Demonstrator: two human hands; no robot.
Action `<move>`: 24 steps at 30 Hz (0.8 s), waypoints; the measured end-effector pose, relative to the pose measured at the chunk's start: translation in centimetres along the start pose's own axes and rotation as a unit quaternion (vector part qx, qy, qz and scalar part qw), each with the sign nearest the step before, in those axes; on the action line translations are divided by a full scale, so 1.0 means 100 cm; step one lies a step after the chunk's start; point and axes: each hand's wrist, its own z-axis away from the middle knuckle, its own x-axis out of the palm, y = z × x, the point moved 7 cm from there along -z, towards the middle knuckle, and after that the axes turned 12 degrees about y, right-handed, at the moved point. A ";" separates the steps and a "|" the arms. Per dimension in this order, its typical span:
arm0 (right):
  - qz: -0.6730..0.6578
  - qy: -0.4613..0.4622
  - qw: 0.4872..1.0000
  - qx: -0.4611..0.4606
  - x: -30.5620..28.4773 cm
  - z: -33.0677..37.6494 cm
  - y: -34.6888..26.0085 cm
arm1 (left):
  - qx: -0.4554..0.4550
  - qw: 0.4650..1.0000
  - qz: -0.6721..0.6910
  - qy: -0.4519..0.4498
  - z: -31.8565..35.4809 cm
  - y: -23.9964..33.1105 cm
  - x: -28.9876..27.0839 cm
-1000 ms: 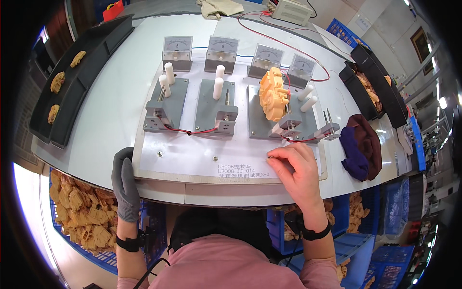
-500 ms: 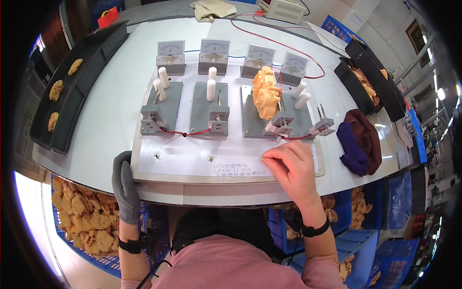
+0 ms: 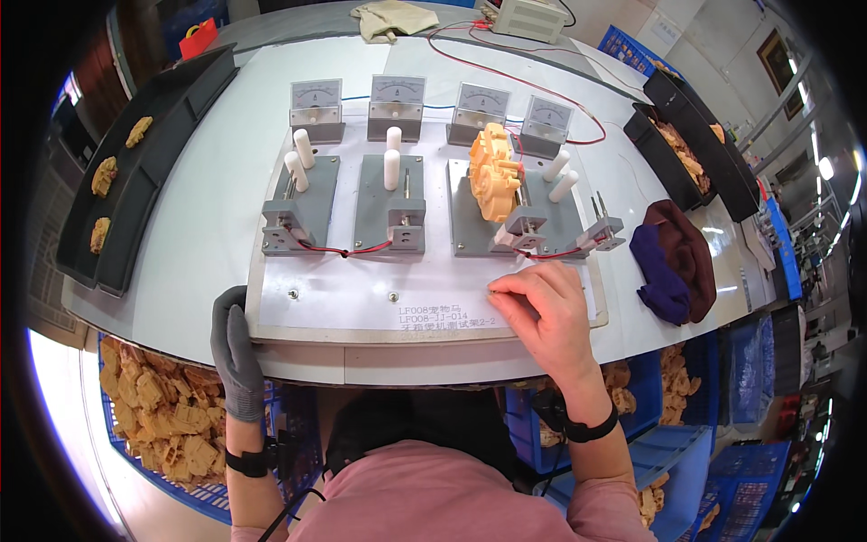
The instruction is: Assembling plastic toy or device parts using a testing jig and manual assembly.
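My left hand, in a grey glove, rests against the left front corner of a white test board, fingers stretched along its side. Over the board's front right part, my bare right hand has thumb and forefinger pinched at the surface; whatever is between them is hidden. Two small metal toggle switches show in the same row to its left. Beyond the right hand, a yellow plastic gearbox sits upright on the right grey fixture, against its metal bracket. The left fixture and middle fixture carry only white pegs and brackets.
Several analog meters line the board's back. A black tray with yellow parts stands left, black bins right. A dark cloth lies beside the board. Below the table edge are crates of yellow parts. A power supply stands behind.
The whole view has shifted very slightly. My right fingertips have stayed almost in place at the board, and the left hand and gearbox keep their positions.
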 end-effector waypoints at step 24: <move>0.003 -0.004 1.000 0.008 0.000 0.001 0.001 | 0.002 1.000 -0.008 -0.003 0.000 -0.001 0.000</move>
